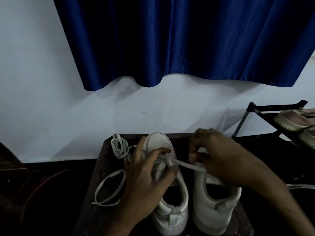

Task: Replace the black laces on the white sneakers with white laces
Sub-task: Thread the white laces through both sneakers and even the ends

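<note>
Two white sneakers stand side by side on a dark mat (100, 169), toes pointing away from me. My left hand (146, 178) lies over the left sneaker (172, 206) and pinches its white lace at the eyelets between thumb and forefinger. A white lace strand (185, 166) runs taut from there to my right hand (219, 157), which grips it above the right sneaker (213, 205). The other end of the white lace (110, 188) loops loose on the mat to the left. No black lace is visible.
A bundled white lace (119, 147) lies at the mat's far left corner. A black shoe rack (265, 116) with pale shoes (294, 121) stands at the right. A blue curtain (179, 40) hangs on the white wall behind. Dark floor surrounds the mat.
</note>
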`<state>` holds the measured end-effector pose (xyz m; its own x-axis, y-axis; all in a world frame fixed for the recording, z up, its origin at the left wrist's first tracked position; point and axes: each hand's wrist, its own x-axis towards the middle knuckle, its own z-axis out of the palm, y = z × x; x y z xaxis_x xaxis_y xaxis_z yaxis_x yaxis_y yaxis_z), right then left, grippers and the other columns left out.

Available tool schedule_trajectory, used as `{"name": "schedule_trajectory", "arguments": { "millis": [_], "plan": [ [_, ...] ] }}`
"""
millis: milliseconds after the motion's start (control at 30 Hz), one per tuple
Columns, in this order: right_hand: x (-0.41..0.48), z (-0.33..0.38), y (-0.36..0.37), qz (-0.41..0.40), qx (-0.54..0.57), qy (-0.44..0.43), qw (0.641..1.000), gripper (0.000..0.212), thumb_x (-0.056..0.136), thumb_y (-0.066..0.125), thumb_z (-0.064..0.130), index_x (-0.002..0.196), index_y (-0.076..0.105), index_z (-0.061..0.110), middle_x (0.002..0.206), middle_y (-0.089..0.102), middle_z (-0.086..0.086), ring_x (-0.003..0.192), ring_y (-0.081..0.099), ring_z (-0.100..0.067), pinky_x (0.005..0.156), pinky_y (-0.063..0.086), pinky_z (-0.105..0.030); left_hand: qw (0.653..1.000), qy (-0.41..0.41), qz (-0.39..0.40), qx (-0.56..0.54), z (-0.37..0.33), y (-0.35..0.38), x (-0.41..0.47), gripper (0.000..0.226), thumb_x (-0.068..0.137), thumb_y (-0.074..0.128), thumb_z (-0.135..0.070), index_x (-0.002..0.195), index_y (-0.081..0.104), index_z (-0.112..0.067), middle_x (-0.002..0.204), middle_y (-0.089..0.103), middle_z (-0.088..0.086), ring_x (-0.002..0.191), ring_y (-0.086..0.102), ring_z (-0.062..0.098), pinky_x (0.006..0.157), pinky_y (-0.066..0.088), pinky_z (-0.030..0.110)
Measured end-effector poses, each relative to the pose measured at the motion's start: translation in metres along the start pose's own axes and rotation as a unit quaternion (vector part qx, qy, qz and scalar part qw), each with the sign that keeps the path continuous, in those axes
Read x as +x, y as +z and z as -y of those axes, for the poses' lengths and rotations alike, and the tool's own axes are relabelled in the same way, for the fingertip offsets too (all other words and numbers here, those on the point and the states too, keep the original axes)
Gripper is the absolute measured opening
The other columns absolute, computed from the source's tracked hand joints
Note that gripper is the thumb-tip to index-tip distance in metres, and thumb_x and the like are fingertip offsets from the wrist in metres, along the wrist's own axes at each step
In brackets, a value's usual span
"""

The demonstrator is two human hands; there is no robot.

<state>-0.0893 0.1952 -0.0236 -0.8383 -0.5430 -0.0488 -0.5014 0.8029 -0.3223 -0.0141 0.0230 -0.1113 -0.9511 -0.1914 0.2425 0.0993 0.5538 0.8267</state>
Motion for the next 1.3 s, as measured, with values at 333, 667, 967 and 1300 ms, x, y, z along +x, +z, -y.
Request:
{"name": "schedule_trajectory", "arguments": {
  "millis": [333,667,967,1300],
  "plan": [
    [0.012,0.011,0.020,-0.033,0.029,-0.019,0.999,0.018,0.082,0.071,0.031,0.068,0.061,0.034,0.089,0.061,0.017,0.091,0.059,-0.009,0.084,0.048,-0.033,1.000,-0.014,-0.005,-0.021,-0.003,0.000,0.000,0.047,0.063,0.050,-0.072,0.109,0.053,-0.064,0.151,0.017,-0.029,0.135,0.005,-0.023,0.121,0.017,0.038],
    [-0.005,0.000,-0.013,-0.043,0.025,-0.003,0.999,0.014,0.085,0.064,0.050,0.087,0.070,0.038,0.104,0.060,0.019,0.099,0.058,-0.006,0.091,0.049,-0.040,0.999,-0.021,-0.032,-0.016,-0.001,0.001,-0.002,0.084,0.061,0.055,-0.076,0.138,0.024,-0.062,0.154,0.003,-0.034,0.143,-0.002,-0.012,0.121,0.017,0.045],
    [-0.003,0.002,0.003,0.040,-0.051,-0.069,0.996,0.020,0.081,0.068,0.033,0.067,0.054,0.038,0.097,0.053,0.021,0.101,0.047,0.004,0.088,0.043,-0.029,0.997,-0.017,-0.061,-0.036,0.003,0.002,-0.003,0.088,0.057,0.060,-0.078,0.128,0.009,-0.069,0.152,0.004,-0.033,0.147,0.005,-0.002,0.120,0.022,0.044],
    [0.007,0.018,0.014,-0.028,0.053,-0.033,0.998,0.034,0.076,0.053,0.064,0.077,0.066,0.033,0.086,0.064,0.017,0.082,0.060,-0.004,0.082,0.052,-0.039,0.997,-0.032,-0.061,-0.041,0.004,0.002,-0.004,0.095,0.054,0.060,-0.078,0.133,0.010,-0.064,0.144,0.003,-0.039,0.147,0.007,0.003,0.119,0.024,0.044]
  ]
}}
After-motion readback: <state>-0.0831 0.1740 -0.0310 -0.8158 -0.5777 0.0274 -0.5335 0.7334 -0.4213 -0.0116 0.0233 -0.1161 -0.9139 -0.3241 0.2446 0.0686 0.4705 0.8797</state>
